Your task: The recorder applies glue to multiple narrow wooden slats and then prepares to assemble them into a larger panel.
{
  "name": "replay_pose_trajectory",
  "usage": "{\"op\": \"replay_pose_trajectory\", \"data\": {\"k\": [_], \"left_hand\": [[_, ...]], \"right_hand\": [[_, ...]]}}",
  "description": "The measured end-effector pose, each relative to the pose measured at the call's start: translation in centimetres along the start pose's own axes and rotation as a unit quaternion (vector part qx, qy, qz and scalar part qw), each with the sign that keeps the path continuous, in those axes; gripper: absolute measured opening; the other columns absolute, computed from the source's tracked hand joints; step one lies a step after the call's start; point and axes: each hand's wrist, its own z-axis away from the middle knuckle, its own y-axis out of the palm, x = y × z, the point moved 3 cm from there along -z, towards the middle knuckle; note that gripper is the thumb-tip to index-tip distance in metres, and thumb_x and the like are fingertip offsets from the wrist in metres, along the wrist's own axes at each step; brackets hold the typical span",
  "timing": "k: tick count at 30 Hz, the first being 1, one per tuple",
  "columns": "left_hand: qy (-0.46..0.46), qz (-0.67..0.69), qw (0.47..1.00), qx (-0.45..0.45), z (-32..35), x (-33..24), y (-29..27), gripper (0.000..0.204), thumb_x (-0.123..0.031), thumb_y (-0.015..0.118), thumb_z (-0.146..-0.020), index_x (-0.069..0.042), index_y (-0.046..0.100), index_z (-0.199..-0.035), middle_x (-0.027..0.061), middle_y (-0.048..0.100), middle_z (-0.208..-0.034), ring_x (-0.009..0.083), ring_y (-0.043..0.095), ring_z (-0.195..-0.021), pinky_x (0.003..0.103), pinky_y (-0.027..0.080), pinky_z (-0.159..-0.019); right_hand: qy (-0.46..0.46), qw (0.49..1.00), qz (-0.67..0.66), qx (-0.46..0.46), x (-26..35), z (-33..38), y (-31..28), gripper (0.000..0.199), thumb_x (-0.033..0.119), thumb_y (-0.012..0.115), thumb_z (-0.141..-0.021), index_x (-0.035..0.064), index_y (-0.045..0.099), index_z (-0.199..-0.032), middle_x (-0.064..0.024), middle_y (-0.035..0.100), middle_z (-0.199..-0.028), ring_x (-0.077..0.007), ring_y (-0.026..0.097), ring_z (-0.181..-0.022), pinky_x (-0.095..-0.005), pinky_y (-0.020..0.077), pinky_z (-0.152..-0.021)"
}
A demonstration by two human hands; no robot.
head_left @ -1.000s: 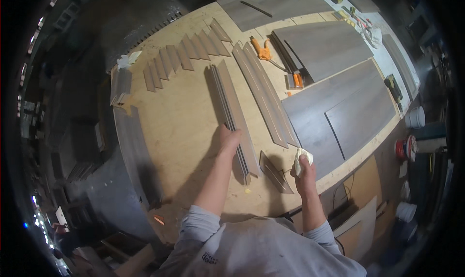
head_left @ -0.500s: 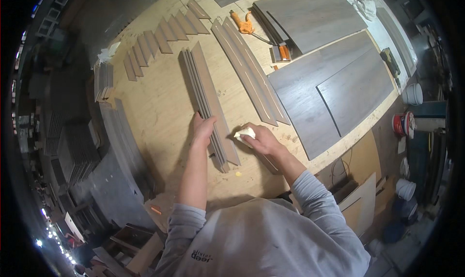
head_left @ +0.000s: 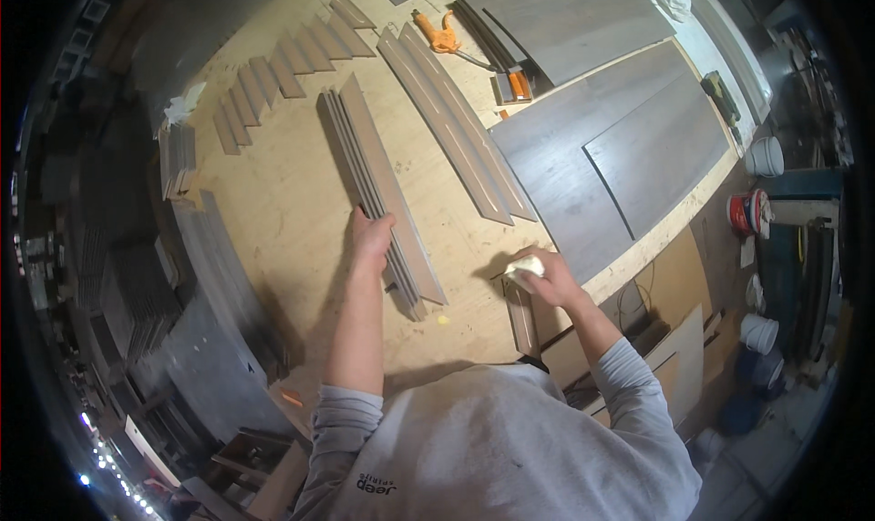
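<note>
My left hand (head_left: 372,240) is closed on the side of a stack of long narrow wood-look strips (head_left: 392,185) with slanted ends, which lies on the pale plywood tabletop (head_left: 292,170). Bunched in my right hand (head_left: 554,282) is a crumpled off-white cloth (head_left: 525,268), over the tabletop to the right of the stack. Just below the cloth, a short strip (head_left: 523,325) with a thin pale line along it reaches toward my body. Part of that strip is hidden by my right hand.
Two long strips (head_left: 456,124) with pale lines lie beyond. Short slanted pieces (head_left: 273,76) form a row at far left. Large grey panels (head_left: 611,156) cover the right side, near an orange-handled gun-like tool (head_left: 439,36). Buckets (head_left: 749,213) stand beyond the right edge.
My right hand has moved right and slightly nearer with the cloth, away from the stack. My left hand stays on the strips. The whole view has shifted a little.
</note>
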Motion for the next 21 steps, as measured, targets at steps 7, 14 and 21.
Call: {"op": "replay_pose_trajectory", "data": {"k": [7, 14, 21], "left_hand": [[-0.007, 0.012, 0.999, -0.046, 1.5, -2.6, 4.9, 0.056, -0.003, 0.066, -0.078, 0.008, 0.046, -0.129, 0.0247, 0.062, -0.122, 0.0336, 0.064, -0.112, 0.038, 0.049, -0.097], [-0.007, -0.021, 0.998, -0.060, 2.7, -4.7, 7.8, 0.049, -0.010, 0.070, -0.081, 0.009, 0.054, -0.123, 0.0244, 0.064, -0.121, 0.0340, 0.064, -0.113, 0.039, 0.048, -0.097], [0.031, -0.020, 0.991, -0.127, 1.8, -1.7, 5.1, 0.054, -0.028, 0.069, -0.091, 0.009, 0.056, -0.128, 0.0246, 0.066, -0.122, 0.0322, 0.064, -0.114, 0.039, 0.048, -0.098]], "right_hand": [[0.064, 0.931, -0.293, -0.209, -0.7, 1.3, -0.6, 0.020, 0.014, 0.056, -0.094, 0.0027, 0.060, -0.110, -0.0052, 0.066, -0.094, -0.0124, 0.061, -0.086, -0.0276, 0.0488, -0.077], [0.081, 0.922, -0.304, -0.224, 0.0, 2.5, 1.3, 0.021, 0.013, 0.054, -0.095, 0.0029, 0.059, -0.113, -0.0039, 0.063, -0.093, -0.0112, 0.059, -0.082, -0.0268, 0.0481, -0.073], [0.094, 0.903, -0.344, -0.242, -0.6, 2.3, 1.5, 0.031, 0.028, 0.056, -0.096, 0.0024, 0.062, -0.113, -0.0018, 0.061, -0.089, -0.0098, 0.057, -0.079, -0.0258, 0.0462, -0.069]]}}
